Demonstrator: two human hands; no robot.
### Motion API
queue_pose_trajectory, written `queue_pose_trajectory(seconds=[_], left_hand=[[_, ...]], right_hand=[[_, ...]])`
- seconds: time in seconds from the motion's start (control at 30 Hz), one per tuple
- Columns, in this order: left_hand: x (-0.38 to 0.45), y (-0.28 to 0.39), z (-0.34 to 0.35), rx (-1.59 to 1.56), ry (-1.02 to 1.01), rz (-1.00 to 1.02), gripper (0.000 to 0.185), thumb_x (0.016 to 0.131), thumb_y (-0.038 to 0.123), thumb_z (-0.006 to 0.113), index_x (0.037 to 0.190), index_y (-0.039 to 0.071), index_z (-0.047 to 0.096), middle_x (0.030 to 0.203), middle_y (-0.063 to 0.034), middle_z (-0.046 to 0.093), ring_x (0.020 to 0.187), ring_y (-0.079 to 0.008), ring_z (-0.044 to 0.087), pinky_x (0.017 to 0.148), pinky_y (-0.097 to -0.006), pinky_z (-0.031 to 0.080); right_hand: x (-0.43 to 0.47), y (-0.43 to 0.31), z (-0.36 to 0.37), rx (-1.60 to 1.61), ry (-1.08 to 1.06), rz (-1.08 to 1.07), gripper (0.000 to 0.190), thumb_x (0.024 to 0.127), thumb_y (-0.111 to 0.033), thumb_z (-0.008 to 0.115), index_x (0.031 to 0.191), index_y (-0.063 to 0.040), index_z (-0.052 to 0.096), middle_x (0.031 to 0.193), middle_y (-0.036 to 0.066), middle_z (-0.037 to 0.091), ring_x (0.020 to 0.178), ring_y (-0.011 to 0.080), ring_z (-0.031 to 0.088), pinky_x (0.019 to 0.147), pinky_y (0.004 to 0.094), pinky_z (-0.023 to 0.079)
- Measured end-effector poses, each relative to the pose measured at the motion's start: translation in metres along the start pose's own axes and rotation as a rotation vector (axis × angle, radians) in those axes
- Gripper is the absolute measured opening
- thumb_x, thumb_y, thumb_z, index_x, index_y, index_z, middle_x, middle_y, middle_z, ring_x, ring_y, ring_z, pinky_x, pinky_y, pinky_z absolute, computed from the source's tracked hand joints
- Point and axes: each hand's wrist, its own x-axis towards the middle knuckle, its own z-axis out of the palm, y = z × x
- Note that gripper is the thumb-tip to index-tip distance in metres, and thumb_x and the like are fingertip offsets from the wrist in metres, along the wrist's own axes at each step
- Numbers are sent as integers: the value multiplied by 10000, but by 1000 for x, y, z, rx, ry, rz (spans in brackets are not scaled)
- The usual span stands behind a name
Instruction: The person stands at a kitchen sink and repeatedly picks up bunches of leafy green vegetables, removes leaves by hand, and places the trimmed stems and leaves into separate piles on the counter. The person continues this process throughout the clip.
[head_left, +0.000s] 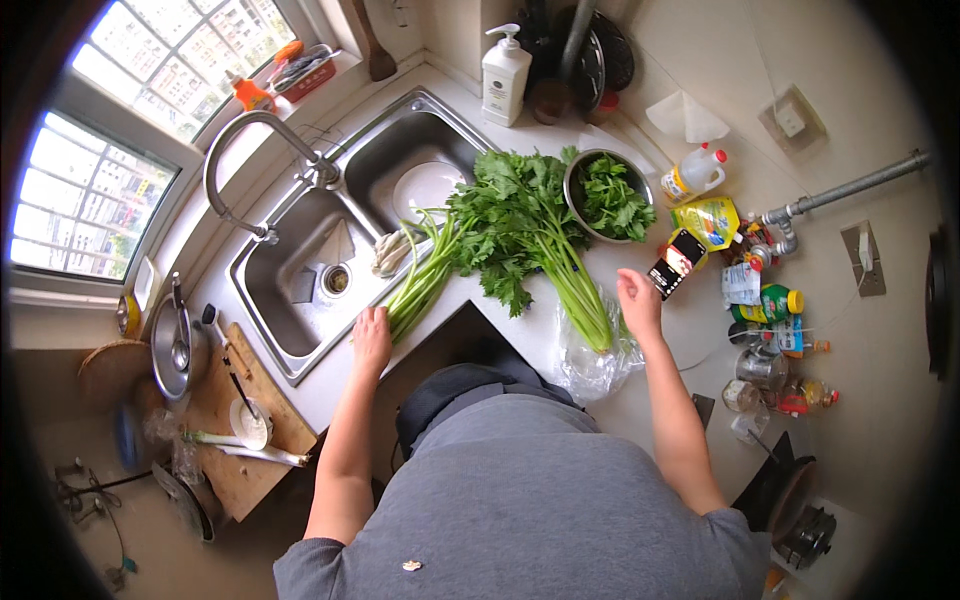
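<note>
My left hand rests at the sink's front edge, with its fingers around the lower ends of a bunch of thin celery stalks. A thicker bunch of celery lies to the right, its pale base on a clear plastic bag and its leaves spread towards the back. Above the counter, my right hand is loosely curled, with nothing visible in it. It is nearest to a lit phone. Plucked green leaves fill a steel bowl behind the celery.
The double steel sink has an arched faucet and a white plate in its far basin. At left, a cutting board bears leeks and a white bowl. Several bottles line the right wall.
</note>
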Motion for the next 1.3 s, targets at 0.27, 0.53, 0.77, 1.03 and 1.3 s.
queue_pose_trajectory(seconds=[0.27, 0.53, 0.77, 1.03, 1.3], left_hand=[[-6, 31, -21, -17, 143, -44, 559, 782, 172, 723, 1277, 39, 500, 1192, -191, 524, 1129, -374, 486, 975, -457, 409], [5, 127, -37, -686, 6, 35, 461, 853, 102, 675, 1268, 8, 498, 1153, -184, 557, 1037, -296, 571, 900, -397, 482], [10, 216, 0, -1298, -912, -193, 566, 944, 252, 625, 1378, -39, 406, 1237, -195, 578, 1064, -243, 630, 868, -371, 540], [14, 286, 40, -1710, -1202, -655, 684, 971, 416, 564, 1390, -73, 332, 1369, -243, 458, 1230, -372, 519, 1051, -533, 410], [6, 302, 46, -1836, -934, -550, 412, 1033, 398, 428, 1203, 25, 471, 1051, -141, 620, 936, -281, 654, 800, -464, 565]], right_hand=[[-59, -12, 27, -631, -397, 254, 525, 753, -297, 797, 1094, -21, 509, 923, 164, 646, 943, 323, 658, 780, 424, 548], [-72, 21, 31, -544, -379, 253, 583, 712, -309, 826, 1101, -27, 496, 931, 159, 679, 868, 329, 674, 761, 436, 543], [-74, 51, 16, 66, -452, 367, 323, 782, -228, 783, 966, -28, 608, 817, 77, 682, 733, 187, 653, 678, 328, 522], [-84, -17, 10, 181, -457, 282, 175, 859, -152, 695, 909, -18, 595, 784, 54, 643, 706, 135, 608, 659, 288, 508], [-89, -77, 20, -146, -271, -22, 307, 886, -272, 644, 978, -32, 475, 789, 203, 639, 729, 387, 645, 634, 470, 517]])
